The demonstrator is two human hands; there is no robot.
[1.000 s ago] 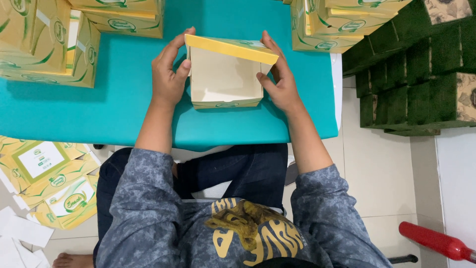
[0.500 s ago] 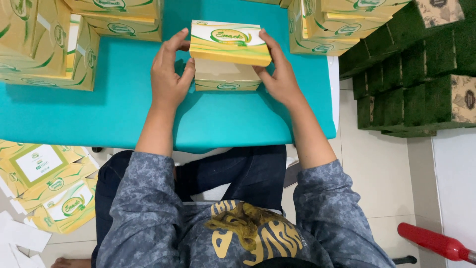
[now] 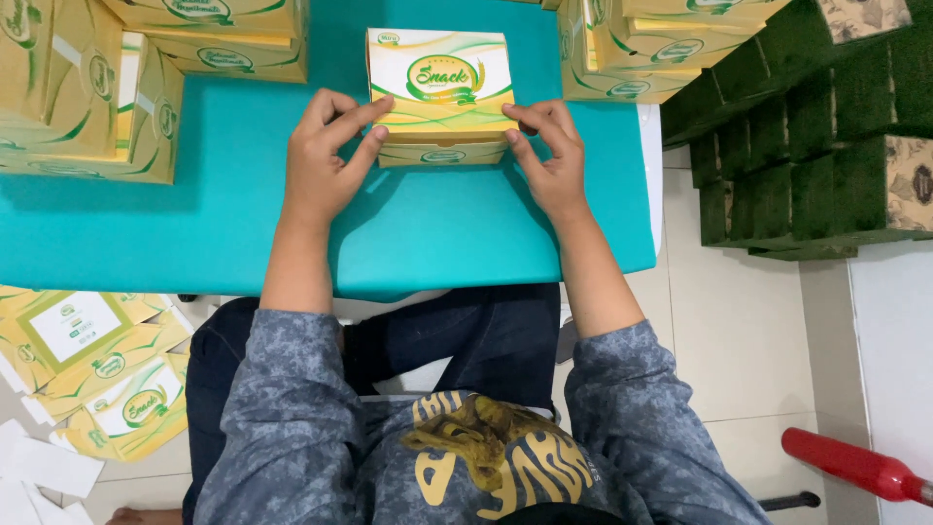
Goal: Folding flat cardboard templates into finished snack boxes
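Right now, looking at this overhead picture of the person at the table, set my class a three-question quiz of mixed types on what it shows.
1. True or false: the lid of the snack box is shut.
2. Which hands touch that box? A) left hand only B) right hand only C) both
3. Fill in: the box rests on a ____ table.

Key:
1. True; the printed lid lies down over the box.
2. C; fingers of both hands press at the lid's front edge.
3. Teal; finished boxes are stacked at its left, flat unfolded ones lie on the floor.
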